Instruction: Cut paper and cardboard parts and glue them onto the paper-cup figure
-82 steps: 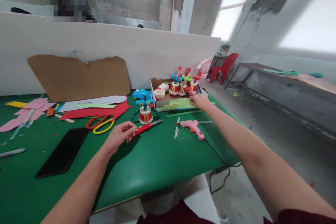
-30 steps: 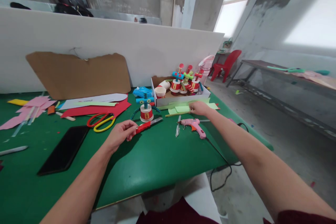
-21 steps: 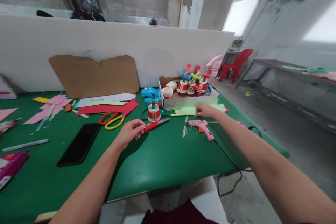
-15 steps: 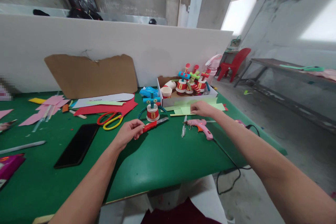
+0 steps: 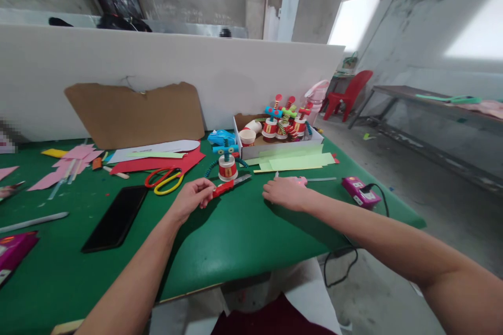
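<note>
My left hand [image 5: 193, 198], fingers pinched together, is at the red handle of a utility knife [image 5: 225, 188] lying on the green table. Just behind the knife stands a small cup figure [image 5: 228, 166] with a blue head and coiled arms. My right hand [image 5: 285, 193] is over the pink glue gun [image 5: 302, 181] and hides most of it; what its curled fingers hold cannot be made out. Pale green paper strips [image 5: 296, 161] lie behind that hand.
A box [image 5: 281, 148] with similar figures stands at the back. Scissors [image 5: 168, 184], a phone [image 5: 113, 218], red paper [image 5: 137, 165] and pink paper [image 5: 78, 153] lie to the left. A purple power box [image 5: 359, 192] with a black cord is at the right.
My right hand has come from the green paper strips toward me and slightly left, and now covers the glue gun. My left hand has stayed at the knife.
</note>
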Demonstrator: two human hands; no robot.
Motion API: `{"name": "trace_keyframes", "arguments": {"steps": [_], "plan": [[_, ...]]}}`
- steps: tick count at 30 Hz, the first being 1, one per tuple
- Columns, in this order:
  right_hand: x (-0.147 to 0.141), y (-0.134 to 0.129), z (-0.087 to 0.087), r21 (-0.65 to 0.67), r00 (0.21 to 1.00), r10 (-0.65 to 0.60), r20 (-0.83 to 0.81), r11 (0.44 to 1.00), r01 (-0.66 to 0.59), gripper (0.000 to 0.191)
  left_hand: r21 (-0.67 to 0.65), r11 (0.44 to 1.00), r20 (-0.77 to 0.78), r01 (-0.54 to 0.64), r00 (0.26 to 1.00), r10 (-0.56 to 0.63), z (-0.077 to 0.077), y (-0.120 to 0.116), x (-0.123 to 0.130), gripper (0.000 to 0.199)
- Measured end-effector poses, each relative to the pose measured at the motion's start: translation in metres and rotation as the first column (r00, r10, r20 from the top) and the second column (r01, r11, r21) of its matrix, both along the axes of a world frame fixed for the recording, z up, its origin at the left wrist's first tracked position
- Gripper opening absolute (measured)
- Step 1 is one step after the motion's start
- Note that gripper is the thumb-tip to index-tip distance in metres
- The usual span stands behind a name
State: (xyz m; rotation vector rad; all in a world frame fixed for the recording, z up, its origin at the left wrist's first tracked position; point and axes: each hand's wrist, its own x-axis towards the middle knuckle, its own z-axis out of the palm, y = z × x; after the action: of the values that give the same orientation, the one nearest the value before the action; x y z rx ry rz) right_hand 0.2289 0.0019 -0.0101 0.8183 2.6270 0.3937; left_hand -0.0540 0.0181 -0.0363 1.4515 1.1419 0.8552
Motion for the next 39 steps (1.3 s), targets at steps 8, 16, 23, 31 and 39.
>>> {"name": "trace_keyframes", "arguments": {"steps": [8, 16, 23, 31, 39], "plan": [[0.012, -0.019, -0.009, 0.043, 0.984, 0.138, -0.111, 0.990, -0.134, 0.013, 0.005, 1.000, 0.007, -0.002, 1.000, 0.002, -0.001, -0.001, 0.001, 0.031], [-0.001, -0.030, -0.008, 0.011, 0.949, 0.228, -0.218, 0.973, -0.231, 0.018, 0.005, 1.000, 0.001, -0.006, 1.000, 0.006, -0.001, -0.001, 0.001, 0.032], [0.006, -0.025, -0.015, -0.079, 0.940, -0.069, -0.334, 0.996, 0.045, 0.018, 0.000, 1.000, 0.003, -0.006, 1.000, 0.006, 0.000, -0.001, 0.001, 0.032], [-0.008, -0.034, -0.006, -0.177, 0.623, -0.615, -0.484, 0.765, 0.619, 0.024, 0.012, 1.000, 0.013, -0.026, 1.000, 0.026, -0.002, 0.001, 0.002, 0.031], [-0.035, -0.019, -0.007, -0.217, 0.529, -0.775, -0.346, 0.615, 0.758, 0.021, 0.152, 0.977, 0.026, -0.152, 0.988, 0.149, -0.003, 0.000, -0.001, 0.028]]}}
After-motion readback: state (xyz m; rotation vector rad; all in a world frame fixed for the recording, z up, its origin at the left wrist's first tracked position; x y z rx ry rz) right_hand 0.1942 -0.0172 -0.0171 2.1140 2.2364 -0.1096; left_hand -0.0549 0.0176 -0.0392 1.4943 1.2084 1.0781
